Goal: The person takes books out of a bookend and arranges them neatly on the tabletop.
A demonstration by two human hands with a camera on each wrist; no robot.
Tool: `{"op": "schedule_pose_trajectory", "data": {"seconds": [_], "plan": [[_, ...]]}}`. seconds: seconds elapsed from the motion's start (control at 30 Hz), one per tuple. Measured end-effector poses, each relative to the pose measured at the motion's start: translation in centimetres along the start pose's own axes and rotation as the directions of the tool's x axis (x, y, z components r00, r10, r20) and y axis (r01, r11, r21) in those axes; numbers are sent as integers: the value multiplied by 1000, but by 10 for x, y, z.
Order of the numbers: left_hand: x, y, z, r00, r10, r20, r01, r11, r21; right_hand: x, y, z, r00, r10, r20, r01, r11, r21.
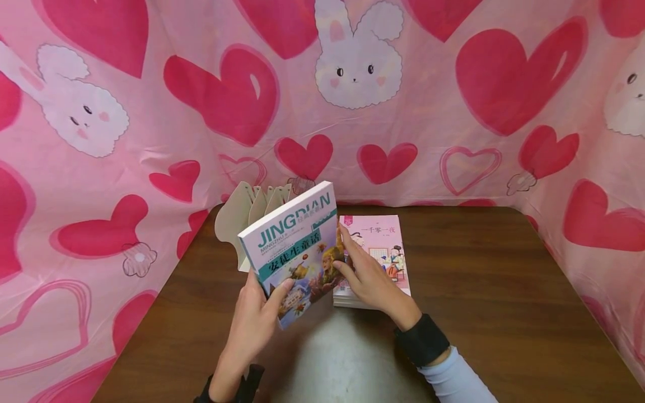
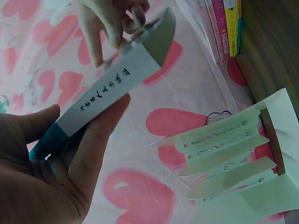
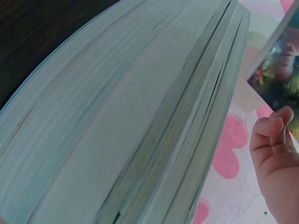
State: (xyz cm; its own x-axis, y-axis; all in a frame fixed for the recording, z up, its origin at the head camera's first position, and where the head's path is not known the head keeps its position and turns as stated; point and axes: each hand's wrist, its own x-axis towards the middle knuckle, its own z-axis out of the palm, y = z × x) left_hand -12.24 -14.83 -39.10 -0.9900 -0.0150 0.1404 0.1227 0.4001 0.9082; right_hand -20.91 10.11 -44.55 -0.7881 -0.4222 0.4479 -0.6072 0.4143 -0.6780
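Note:
In the head view a paperback book (image 1: pixel 302 252) with teal lettering on its cover is held tilted above the table. My left hand (image 1: pixel 252 313) grips its left, spine side, with the thumb on the front cover. At the opposite edge, my right hand (image 1: pixel 370 277) holds the book between thumb and fingers. The left wrist view shows the white and teal spine (image 2: pixel 107 91) lying between my left thumb and fingers. Beneath the right hand, a stack of books (image 1: pixel 378 226) has a pink cover on top. Page edges (image 3: pixel 126 112) fill much of the right wrist view.
Behind the held book, a cream book rack (image 1: pixel 234 215) with several upright dividers stands on the brown wooden table (image 1: pixel 478 268). Pink cloth (image 1: pixel 428 123) printed with hearts and rabbits hangs around the table's back and sides.

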Motion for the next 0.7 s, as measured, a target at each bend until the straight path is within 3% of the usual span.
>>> {"op": "schedule_pose_trajectory", "data": {"seconds": [0.3, 0.47, 0.7], "plan": [[7, -2, 5, 1000, 6, -1, -6, 1000, -25, -3, 2, -1, 999, -23, -42, 20, 998, -59], [10, -1, 8, 996, 3, -90, -5, 1000, -23, -3, 3, -2, 998, -19, -55, 15, 997, -79], [13, -2, 14, 974, 28, -225, -34, 999, -23, -5, 5, -2, 998, -8, -64, 1, 994, -107]]}}
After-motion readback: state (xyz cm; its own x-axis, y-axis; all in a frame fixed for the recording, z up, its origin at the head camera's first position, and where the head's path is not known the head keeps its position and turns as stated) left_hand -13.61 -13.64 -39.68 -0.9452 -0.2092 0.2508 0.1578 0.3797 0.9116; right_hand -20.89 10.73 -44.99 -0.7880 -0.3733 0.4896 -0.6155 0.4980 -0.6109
